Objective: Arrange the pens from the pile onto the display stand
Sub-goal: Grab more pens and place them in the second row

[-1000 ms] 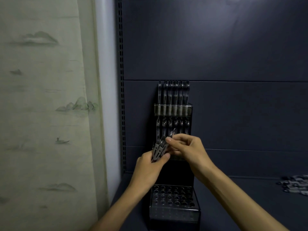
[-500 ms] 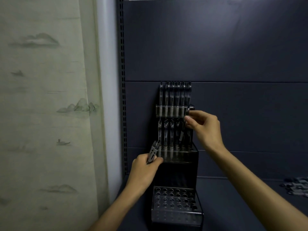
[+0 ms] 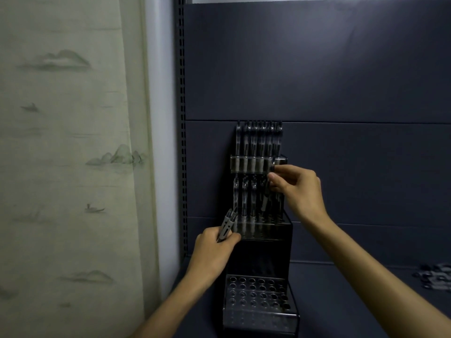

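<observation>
Grey pens (image 3: 227, 225) gripped in left hand (image 3: 212, 255) at centre frame — another pen (image 3: 272, 167) pinched by right hand (image 3: 298, 189) over the display stand (image 3: 263, 230).

We found no text, label, brand, number or sign that we could read anywhere in the head view. The pens (image 3: 256, 142) standing in the display stand (image 3: 266, 230) were too dark and small for us to make out any print on their barrels.
</observation>
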Available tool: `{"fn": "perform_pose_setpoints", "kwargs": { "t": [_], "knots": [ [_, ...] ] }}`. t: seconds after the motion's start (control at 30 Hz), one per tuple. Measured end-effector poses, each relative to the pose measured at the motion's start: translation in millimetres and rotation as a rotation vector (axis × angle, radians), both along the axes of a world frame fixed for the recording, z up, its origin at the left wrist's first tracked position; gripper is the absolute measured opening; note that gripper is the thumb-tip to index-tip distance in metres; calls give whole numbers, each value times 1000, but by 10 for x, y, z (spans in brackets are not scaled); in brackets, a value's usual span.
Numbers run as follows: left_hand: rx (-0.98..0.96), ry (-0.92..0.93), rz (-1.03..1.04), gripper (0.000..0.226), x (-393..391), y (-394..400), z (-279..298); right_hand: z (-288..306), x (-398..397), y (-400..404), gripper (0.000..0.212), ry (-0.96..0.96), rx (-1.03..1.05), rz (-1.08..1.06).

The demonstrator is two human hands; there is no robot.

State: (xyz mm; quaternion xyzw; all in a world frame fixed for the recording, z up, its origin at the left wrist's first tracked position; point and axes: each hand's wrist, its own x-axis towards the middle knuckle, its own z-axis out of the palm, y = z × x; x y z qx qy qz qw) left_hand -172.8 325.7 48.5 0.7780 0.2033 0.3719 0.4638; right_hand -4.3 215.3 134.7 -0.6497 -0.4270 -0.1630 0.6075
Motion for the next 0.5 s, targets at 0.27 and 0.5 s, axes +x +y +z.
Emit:
{"fn": "perform_pose_setpoints", "kwargs": {
  "t": [0.27, 0.5],
  "knots": [
    [2, 5, -6, 44, 1, -44, -3, -100, -32, 15, 30, -44, -55, -38],
    [12, 9, -12, 43, 8, -69, 10, -67, -38, 23, 30, -111, -179, -85]
  ]
}}
